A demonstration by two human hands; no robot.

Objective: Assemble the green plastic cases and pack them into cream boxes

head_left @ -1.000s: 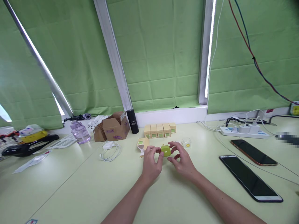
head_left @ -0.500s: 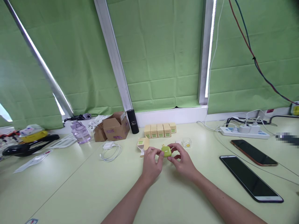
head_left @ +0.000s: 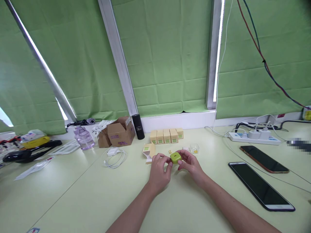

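Observation:
A small glossy green earbud case is held between both hands above the table. My left hand pinches its left side with thumb and fingers. On the right side, the fingers and thumb of my right hand close round it. Just behind it on the table lies a tiny yellow piece. An opened small cardboard box lies behind my left hand. Beyond my right hand stands a small clear plastic container with something yellow inside.
Several small tan boxes stand in a row at the back. Leftward are a brown carton, a black cylinder, a coiled white cable and a purple bottle. Two phones and a power strip are on the right.
The green earbud case has moved slightly right and turned in my hands, so another side with a dark slot shows. The tiny yellow piece behind it is now more visible.

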